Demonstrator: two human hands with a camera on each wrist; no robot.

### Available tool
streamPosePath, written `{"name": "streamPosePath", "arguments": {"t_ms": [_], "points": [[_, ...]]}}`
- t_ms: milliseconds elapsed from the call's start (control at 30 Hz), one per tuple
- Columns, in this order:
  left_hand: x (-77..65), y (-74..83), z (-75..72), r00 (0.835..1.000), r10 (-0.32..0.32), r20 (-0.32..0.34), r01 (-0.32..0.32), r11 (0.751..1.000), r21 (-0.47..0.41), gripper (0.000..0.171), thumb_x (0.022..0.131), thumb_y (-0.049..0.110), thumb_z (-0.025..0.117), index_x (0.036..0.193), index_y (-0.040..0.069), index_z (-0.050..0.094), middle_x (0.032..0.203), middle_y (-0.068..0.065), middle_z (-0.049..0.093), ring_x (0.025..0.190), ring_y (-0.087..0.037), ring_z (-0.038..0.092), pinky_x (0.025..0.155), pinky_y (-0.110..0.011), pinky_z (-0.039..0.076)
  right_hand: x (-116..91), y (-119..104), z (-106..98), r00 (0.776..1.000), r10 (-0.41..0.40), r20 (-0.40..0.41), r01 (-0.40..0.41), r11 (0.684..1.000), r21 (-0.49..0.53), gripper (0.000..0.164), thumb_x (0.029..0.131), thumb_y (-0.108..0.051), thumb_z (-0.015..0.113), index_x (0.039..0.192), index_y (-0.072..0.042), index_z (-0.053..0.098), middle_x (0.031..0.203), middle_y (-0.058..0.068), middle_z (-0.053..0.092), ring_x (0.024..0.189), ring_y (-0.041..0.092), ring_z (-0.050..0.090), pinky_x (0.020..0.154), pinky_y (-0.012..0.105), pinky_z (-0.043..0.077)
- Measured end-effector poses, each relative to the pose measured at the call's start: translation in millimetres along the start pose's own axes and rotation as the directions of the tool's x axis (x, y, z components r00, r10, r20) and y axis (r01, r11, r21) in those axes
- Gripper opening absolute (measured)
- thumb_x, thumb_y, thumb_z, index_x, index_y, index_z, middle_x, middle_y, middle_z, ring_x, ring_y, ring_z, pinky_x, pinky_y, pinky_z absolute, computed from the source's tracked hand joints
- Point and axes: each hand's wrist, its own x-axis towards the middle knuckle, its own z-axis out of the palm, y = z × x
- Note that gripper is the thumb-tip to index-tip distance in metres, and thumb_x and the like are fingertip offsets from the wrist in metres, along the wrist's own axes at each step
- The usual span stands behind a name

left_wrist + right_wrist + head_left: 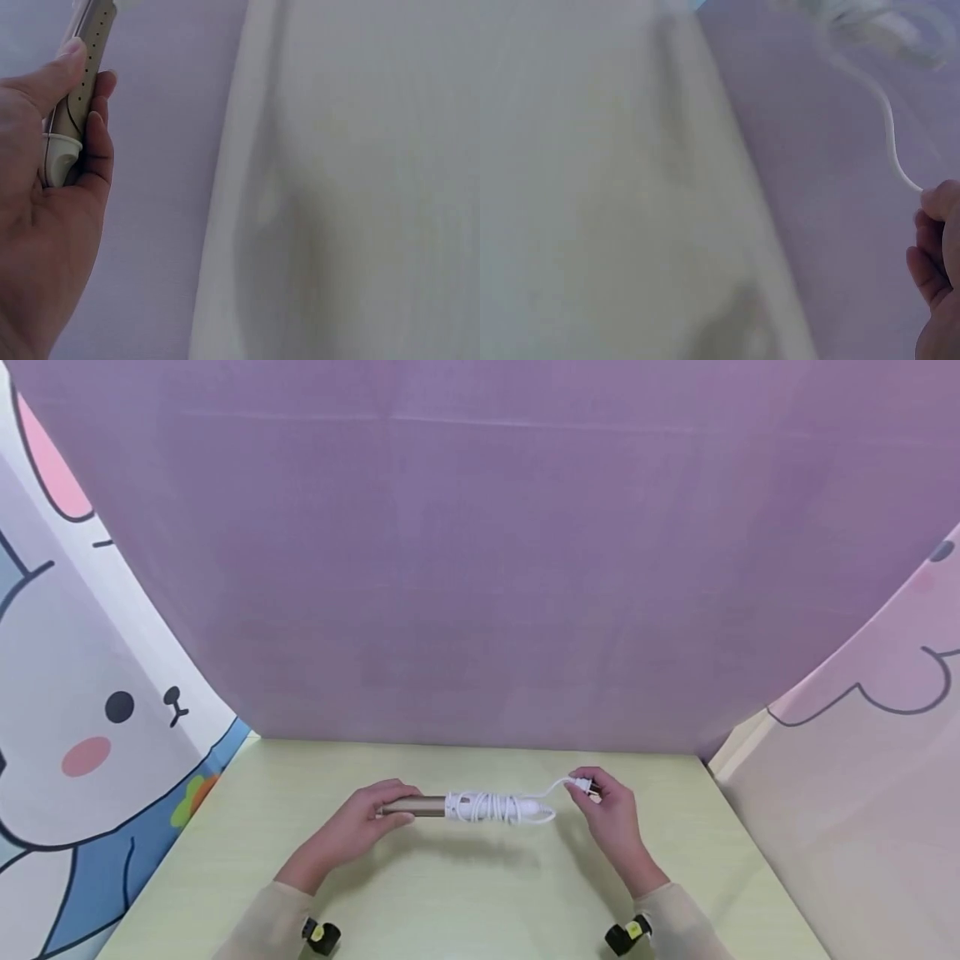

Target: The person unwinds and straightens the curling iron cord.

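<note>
Above the table, my left hand (358, 823) grips a hair styling iron (427, 807) by its gold-brown barrel. The left wrist view shows a row of small dark holes along the barrel (91, 56) and a white end cap (61, 159) against the palm. White cord (491, 808) is wound in several turns around the iron's white handle, with a loop hanging past its end. From there a loose length runs to the white plug (583, 785), which my right hand (613, 818) pinches between thumb and fingers. In the right wrist view the cord (890, 127) curves down to the fingertips; the wound part is blurred.
The pale yellow-green table (465, 910) lies below both hands. A purple cloth wall (480, 577) rises behind it. Printed cartoon panels stand at the left (150, 793) and the right (862, 793). Each wrist wears a small black device.
</note>
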Motion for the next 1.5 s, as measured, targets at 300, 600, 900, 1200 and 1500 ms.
{"name": "streamPosePath", "arguments": {"t_ms": [300, 600, 900, 1200, 1500], "points": [[6.6, -3.1, -8.7, 0.991, -0.052, -0.120, 0.049, 0.998, -0.026, 0.029, 0.107, 0.025, 0.076, 0.136, 0.028, 0.074, 0.119, 0.010, 0.072, 0.098, -0.018, 0.064, 0.086, -0.036, 0.052, -16.5, 25.0, -5.6, 0.947, 0.142, 0.289, -0.106, 0.985, -0.137, 0.011, 0.099, -0.003, 0.083, 0.104, -0.011, 0.078, 0.097, 0.006, 0.075, 0.085, 0.009, 0.065, 0.074, 0.025, 0.055], [7.2, -8.0, -8.3, 0.988, -0.031, -0.153, 0.033, 0.999, 0.007, 0.029, 0.107, 0.023, 0.077, 0.135, 0.024, 0.075, 0.117, 0.009, 0.072, 0.097, -0.016, 0.064, 0.085, -0.035, 0.052, -27.7, 28.6, -22.4, 0.933, -0.020, 0.359, 0.114, 0.963, -0.243, 0.049, 0.090, 0.012, 0.068, 0.136, -0.005, 0.068, 0.135, 0.004, 0.069, 0.132, 0.032, 0.062, 0.113, 0.050, 0.049], [6.0, -7.7, -8.1, 0.987, -0.008, -0.160, 0.012, 1.000, 0.023, 0.029, 0.106, 0.021, 0.078, 0.135, 0.021, 0.076, 0.118, 0.008, 0.072, 0.098, -0.015, 0.064, 0.086, -0.036, 0.052, -30.5, -16.5, 18.3, 0.939, -0.307, 0.153, 0.323, 0.942, -0.093, 0.032, 0.094, 0.006, 0.080, 0.123, -0.005, 0.073, 0.122, 0.013, 0.074, 0.117, 0.031, 0.068, 0.108, 0.021, 0.044], [5.7, -7.0, -7.4, 0.989, -0.011, -0.146, 0.016, 0.999, 0.032, 0.029, 0.107, 0.020, 0.077, 0.135, 0.020, 0.076, 0.118, 0.008, 0.072, 0.099, -0.015, 0.064, 0.086, -0.036, 0.053, -38.6, -40.6, 63.9, 0.952, -0.305, 0.001, 0.304, 0.950, -0.076, 0.021, 0.088, 0.008, 0.089, 0.101, -0.004, 0.078, 0.097, 0.005, 0.080, 0.092, 0.025, 0.079, 0.087, 0.030, 0.063], [5.4, -5.8, -8.0, 0.992, -0.004, -0.127, 0.012, 0.998, 0.066, 0.030, 0.106, 0.018, 0.078, 0.136, 0.018, 0.076, 0.119, 0.006, 0.073, 0.099, -0.014, 0.065, 0.086, -0.037, 0.054, -35.7, -46.3, 55.3, 0.896, -0.437, -0.076, 0.420, 0.891, -0.171, 0.021, 0.090, 0.014, 0.084, 0.099, -0.005, 0.080, 0.083, 0.001, 0.075, 0.073, 0.016, 0.073, 0.067, 0.018, 0.057]]}}
